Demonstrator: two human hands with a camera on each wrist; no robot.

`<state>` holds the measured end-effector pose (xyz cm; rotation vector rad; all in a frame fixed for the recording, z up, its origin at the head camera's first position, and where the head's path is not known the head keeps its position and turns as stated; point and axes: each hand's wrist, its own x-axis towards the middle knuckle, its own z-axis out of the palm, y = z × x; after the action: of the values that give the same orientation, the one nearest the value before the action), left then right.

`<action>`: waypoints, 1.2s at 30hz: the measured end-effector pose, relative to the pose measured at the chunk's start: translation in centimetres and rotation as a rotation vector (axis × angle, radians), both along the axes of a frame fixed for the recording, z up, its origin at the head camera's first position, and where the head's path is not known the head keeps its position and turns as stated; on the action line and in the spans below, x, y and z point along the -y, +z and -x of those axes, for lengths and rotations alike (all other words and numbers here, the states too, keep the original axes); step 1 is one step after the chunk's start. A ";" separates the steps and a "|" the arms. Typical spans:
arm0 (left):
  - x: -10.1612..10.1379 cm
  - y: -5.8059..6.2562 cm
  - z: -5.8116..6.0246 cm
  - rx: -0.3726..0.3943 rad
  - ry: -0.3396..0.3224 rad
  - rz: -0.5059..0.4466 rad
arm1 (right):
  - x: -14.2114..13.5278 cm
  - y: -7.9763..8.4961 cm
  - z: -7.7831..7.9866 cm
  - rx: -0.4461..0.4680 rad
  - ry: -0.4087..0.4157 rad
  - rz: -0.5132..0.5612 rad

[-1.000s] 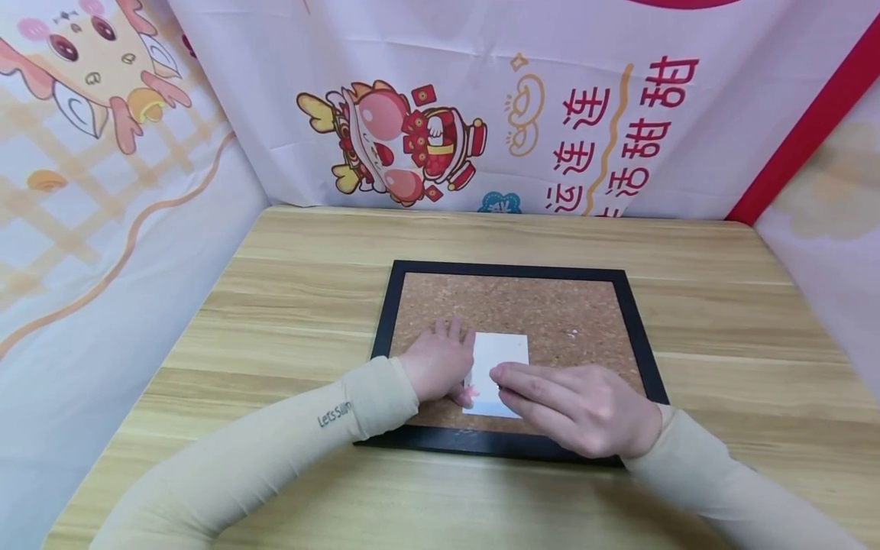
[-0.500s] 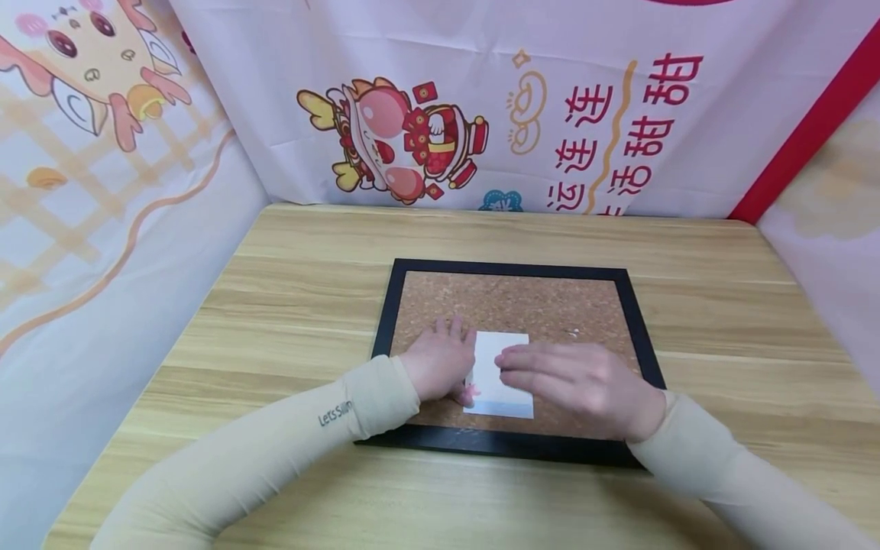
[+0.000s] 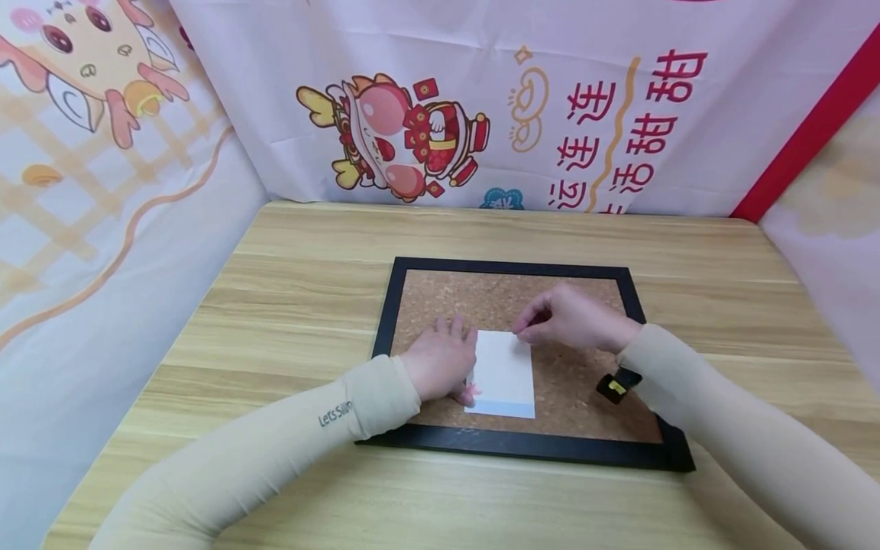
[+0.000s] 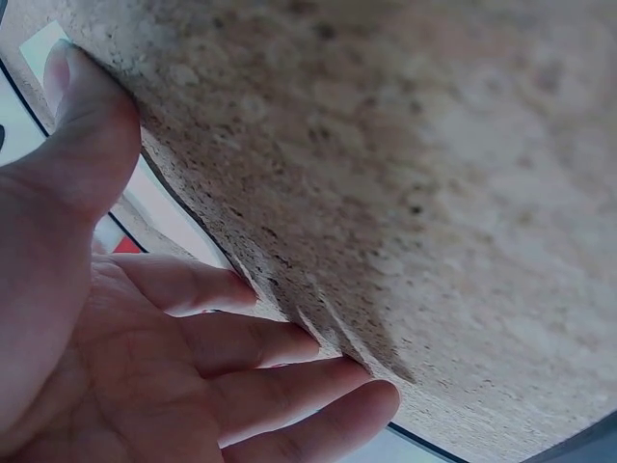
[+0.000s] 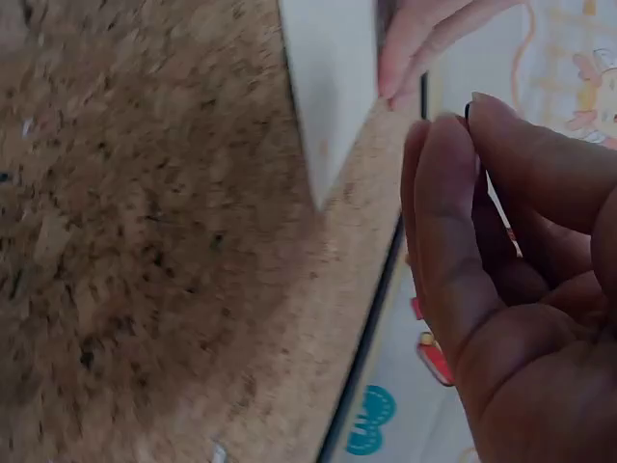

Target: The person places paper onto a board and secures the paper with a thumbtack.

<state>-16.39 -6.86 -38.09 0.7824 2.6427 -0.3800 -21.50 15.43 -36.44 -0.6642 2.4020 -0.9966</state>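
Your card point(image 3: 505, 370) is already down on the corkboard point(image 3: 577, 397), left hand point(image 3: 440, 359) spread against its edge; right hand point(image 3: 574, 317) pinches some tiny dark thing point(image 5: 468, 112) by the top-right corner, so fastening's probably left.

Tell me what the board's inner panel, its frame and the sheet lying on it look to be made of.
Inner panel: matte cork, by its speckled brown granules.
Frame: smooth black with slight sheen; could be painted wood or plastic.
Sheet: likely paper or thin card, white and thin-edged.
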 end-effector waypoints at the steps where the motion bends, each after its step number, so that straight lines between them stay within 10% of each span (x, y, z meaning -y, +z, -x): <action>1: 0.0 0.0 0.0 0.000 -0.001 -0.002 | 0.0 -0.3 0.4 0.023 0.003 -0.015; 20: -0.2 0.0 0.1 0.005 0.010 0.001 | 3.7 -1.4 3.4 0.283 0.008 -0.152; 36: -0.1 -0.1 0.2 0.011 0.017 0.015 | 5.1 -1.3 4.1 0.317 -0.011 -0.263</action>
<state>-16.63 -6.74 -38.19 0.7545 2.6323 -0.3891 -25.61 10.31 -37.71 -0.3679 2.2018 -0.7103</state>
